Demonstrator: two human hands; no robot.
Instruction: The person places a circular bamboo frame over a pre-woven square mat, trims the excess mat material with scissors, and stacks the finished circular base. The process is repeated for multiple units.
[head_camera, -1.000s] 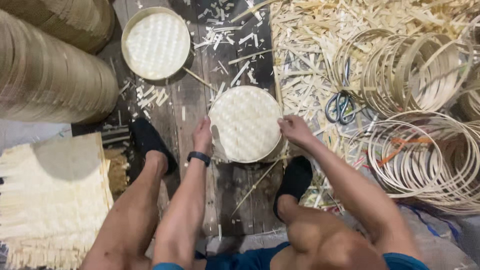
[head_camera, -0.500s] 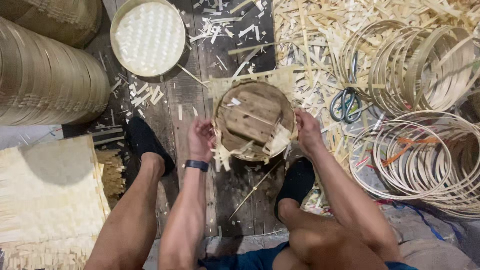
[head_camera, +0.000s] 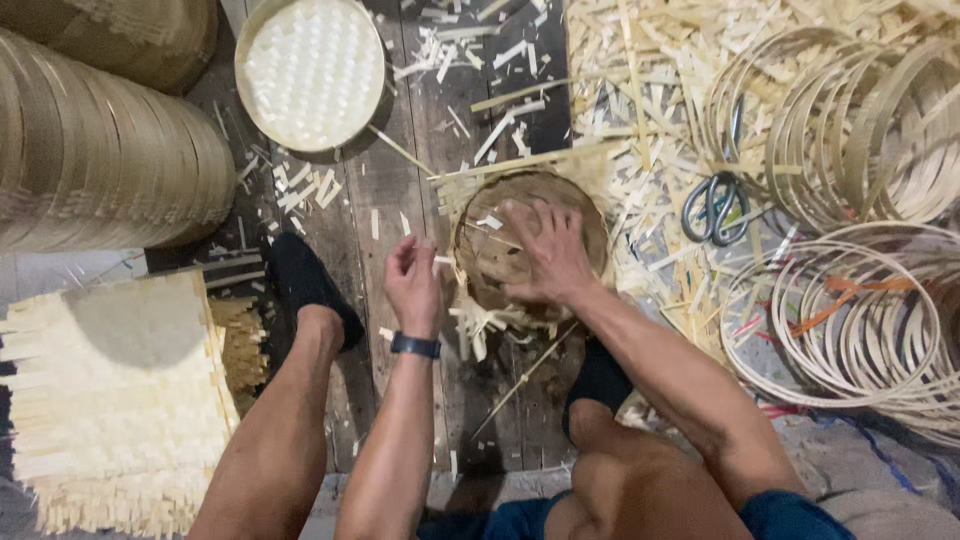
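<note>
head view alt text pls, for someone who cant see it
Seen from above, a seated person's right hand presses on a round brown wooden disc edged with pale bamboo strips, while the left hand pinches a strip beside it. A round woven bamboo tray lies beyond, and grey-handled scissors rest among bamboo hoops to the right.

Round form (head_camera: 505, 245): dark worn wood, matt. Woven tray (head_camera: 310, 70): pale bamboo, matt weave. Floor planks (head_camera: 400, 200): rough dark wood. Scissors (head_camera: 712, 205): probably metal, slight sheen. Hoops (head_camera: 850, 320): thin bamboo strip.

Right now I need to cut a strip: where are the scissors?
The scissors lie on bamboo scraps, right of the round wooden mould, beside the hoops.
</note>
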